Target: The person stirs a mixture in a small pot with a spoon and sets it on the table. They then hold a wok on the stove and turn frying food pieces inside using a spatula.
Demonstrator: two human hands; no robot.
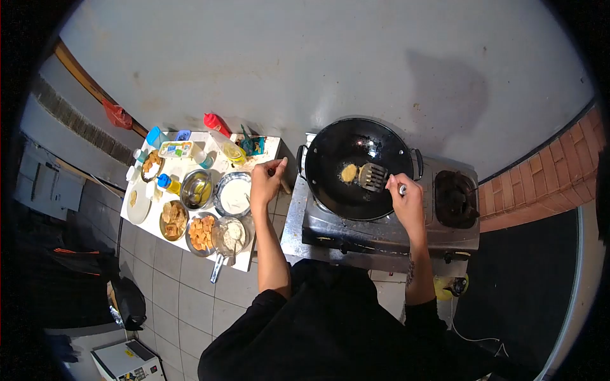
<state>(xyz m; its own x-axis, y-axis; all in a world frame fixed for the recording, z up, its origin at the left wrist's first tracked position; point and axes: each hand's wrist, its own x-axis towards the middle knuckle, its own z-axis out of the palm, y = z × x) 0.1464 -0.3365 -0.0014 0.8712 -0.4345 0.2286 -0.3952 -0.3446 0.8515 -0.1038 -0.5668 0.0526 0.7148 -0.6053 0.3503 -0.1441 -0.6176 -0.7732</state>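
Observation:
My right hand (406,193) is closed round the handle of a slotted metal spatula (373,178). The spatula's head lies inside a large black wok (333,190) on the stove, touching or close beside small yellowish pieces of food (349,173). My left hand (268,180) is raised between the side table and the wok, its fingers pinched together; whatever they hold, if anything, is too small to make out. Nearest to that hand is a bowl of white batter (234,194), with a pan of pale crumbly mix (230,235) below it.
The white table (243,260) at left carries bowls of orange cubes (202,233) and browned pieces (173,220), a red bottle (217,124) and an oil bottle (234,152). A second burner (456,198) lies right of the wok, near a brick wall (540,187).

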